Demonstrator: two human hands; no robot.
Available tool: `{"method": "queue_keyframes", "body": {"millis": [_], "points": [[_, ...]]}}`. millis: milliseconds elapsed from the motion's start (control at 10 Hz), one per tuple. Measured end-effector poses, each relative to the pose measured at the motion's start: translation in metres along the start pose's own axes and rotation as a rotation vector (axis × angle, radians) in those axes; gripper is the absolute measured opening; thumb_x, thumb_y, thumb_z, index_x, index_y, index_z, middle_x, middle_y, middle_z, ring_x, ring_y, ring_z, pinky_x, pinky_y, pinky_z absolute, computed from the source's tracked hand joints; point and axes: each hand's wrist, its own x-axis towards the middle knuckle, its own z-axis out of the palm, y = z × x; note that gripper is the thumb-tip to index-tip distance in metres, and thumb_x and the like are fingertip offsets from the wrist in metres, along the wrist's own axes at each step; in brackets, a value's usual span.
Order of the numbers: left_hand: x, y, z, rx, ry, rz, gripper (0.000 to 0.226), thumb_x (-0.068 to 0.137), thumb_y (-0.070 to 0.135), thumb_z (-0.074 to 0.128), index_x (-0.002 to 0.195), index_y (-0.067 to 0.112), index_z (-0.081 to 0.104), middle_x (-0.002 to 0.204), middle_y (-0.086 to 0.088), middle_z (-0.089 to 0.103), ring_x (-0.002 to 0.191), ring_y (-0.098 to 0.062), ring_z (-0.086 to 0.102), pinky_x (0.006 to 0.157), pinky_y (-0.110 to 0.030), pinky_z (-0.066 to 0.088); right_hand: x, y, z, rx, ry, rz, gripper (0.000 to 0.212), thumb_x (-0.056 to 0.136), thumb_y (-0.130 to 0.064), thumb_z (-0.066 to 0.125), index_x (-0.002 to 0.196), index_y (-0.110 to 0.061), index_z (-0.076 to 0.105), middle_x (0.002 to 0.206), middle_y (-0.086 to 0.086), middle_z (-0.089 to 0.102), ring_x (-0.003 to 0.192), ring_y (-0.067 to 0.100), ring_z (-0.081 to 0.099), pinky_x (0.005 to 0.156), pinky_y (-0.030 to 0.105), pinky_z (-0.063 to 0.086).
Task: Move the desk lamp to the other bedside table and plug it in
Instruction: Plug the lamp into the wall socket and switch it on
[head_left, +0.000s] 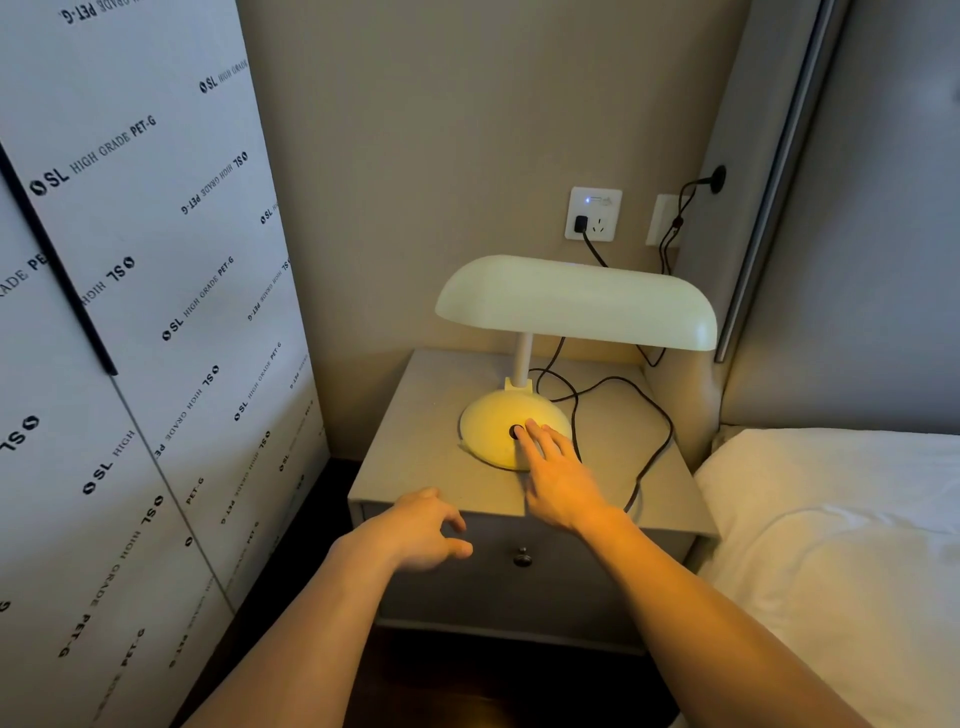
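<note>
Right hand (558, 475) flat, fingers spread on lit desk lamp (524, 410) base at button; left hand (423, 530) loosely curled, empty, over counter (415, 467) edge.

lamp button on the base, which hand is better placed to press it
Right. The right hand already has its fingertips at the dark button on the lamp base. The left hand hangs open at the bedside table front edge, away from the base.
</note>
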Motion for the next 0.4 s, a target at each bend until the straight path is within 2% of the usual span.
{"method": "queue_keyframes", "body": {"millis": [200,300,400], "points": [[0.005,-0.003,0.002,0.064,0.016,0.000,0.044,0.090,0.048,0.064,0.129,0.027,0.062,0.144,-0.003,0.041,0.136,-0.026,0.040,0.113,-0.039,0.034,0.001,-0.007,-0.013,-0.032,-0.052,0.056,0.081,0.086,-0.009,0.052,0.154,-0.024,0.010,0.162,-0.006,0.004,0.148,0.023,0.008,0.103,0.047,0.048],[0.007,-0.006,0.002,0.039,0.006,0.008,0.041,0.090,0.046,0.064,0.127,0.028,0.063,0.142,-0.003,0.042,0.138,-0.027,0.039,0.114,-0.038,0.032,0.002,-0.009,-0.024,-0.059,-0.127,0.047,0.084,0.085,-0.007,0.051,0.155,-0.021,0.007,0.163,-0.006,0.000,0.149,0.024,0.007,0.101,0.046,0.048],[0.002,-0.005,0.000,-0.010,-0.012,0.006,0.039,0.092,0.043,0.064,0.127,0.027,0.062,0.147,-0.001,0.038,0.142,-0.025,0.035,0.116,-0.039,0.030,-0.007,-0.015,-0.039,-0.107,-0.211,0.010,0.084,0.087,-0.008,0.054,0.156,-0.016,0.006,0.164,0.001,-0.001,0.150,0.026,0.011,0.108,0.049,0.042]]}}
